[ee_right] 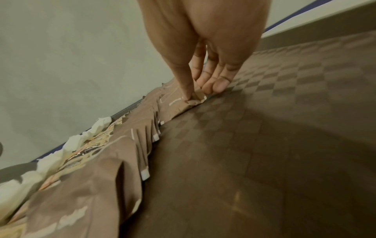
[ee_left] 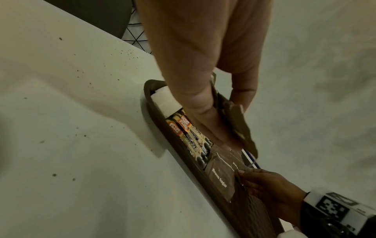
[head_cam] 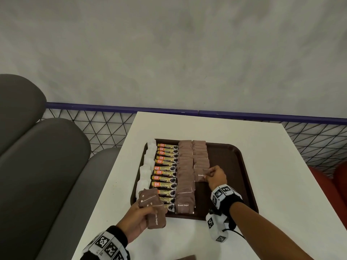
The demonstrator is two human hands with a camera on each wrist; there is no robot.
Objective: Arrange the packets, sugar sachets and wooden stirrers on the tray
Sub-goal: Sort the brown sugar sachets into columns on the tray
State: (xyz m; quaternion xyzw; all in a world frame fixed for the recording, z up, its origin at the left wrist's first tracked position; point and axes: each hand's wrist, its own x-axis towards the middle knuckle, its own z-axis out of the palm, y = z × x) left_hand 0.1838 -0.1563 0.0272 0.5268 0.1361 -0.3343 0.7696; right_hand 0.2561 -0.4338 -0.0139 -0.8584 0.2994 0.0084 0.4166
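A dark brown tray (head_cam: 232,166) lies on the white table. From left to right it carries white sachets (head_cam: 145,172), a column of granules packets (head_cam: 166,174) and two columns of brown sugar sachets (head_cam: 185,175). My right hand (head_cam: 216,176) pinches the edge of the nearest brown sugar sachet (head_cam: 200,175) in the second column; the right wrist view shows thumb and fingers (ee_right: 215,83) on that sachet (ee_right: 175,104). My left hand (head_cam: 139,216) grips a small stack of brown sugar sachets (head_cam: 152,207) over the tray's near left corner. No stirrers are visible.
The tray's right half (head_cam: 231,184) is bare. Another brown sachet (head_cam: 185,258) lies at the table's near edge. Grey seat backs (head_cam: 37,166) stand to the left, and a mesh barrier with a blue rail (head_cam: 112,109) runs behind the table (head_cam: 281,184).
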